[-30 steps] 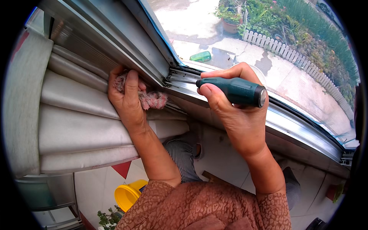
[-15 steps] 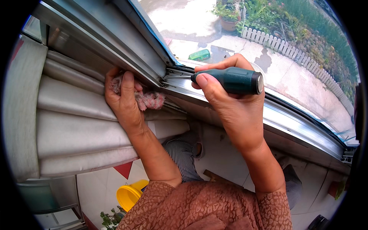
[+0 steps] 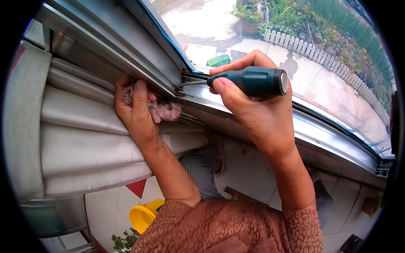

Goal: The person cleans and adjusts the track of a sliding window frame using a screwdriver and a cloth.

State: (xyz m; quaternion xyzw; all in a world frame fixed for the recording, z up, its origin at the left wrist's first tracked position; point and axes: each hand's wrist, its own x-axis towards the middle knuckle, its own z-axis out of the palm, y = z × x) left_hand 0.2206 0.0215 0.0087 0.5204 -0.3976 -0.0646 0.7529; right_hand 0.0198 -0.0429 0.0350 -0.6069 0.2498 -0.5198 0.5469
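In my right hand (image 3: 263, 114) is a screwdriver (image 3: 253, 81) with a dark green handle and a black, silver-capped end. Its thin metal shaft reaches left into the corner of the aluminium window track (image 3: 236, 103), beside the sliding frame (image 3: 122, 55). Whether the tip touches the metal is hard to make out. My left hand (image 3: 137, 110) grips a crumpled pink-and-grey rag (image 3: 164, 112) against the near side of the frame, with one end of the rag hanging out past the fingers.
A pale curtain (image 3: 84, 126) hangs bunched at the left. On the tiled floor below stand a yellow bucket (image 3: 141, 218) and a leafy plant (image 3: 122, 241). Beyond the window screen lie a green bottle (image 3: 218, 60) and a white picket fence (image 3: 308, 47).
My right hand has tilted slightly, and the screwdriver's handle end has risen a little up and left. The left hand and rag stay nearly still.
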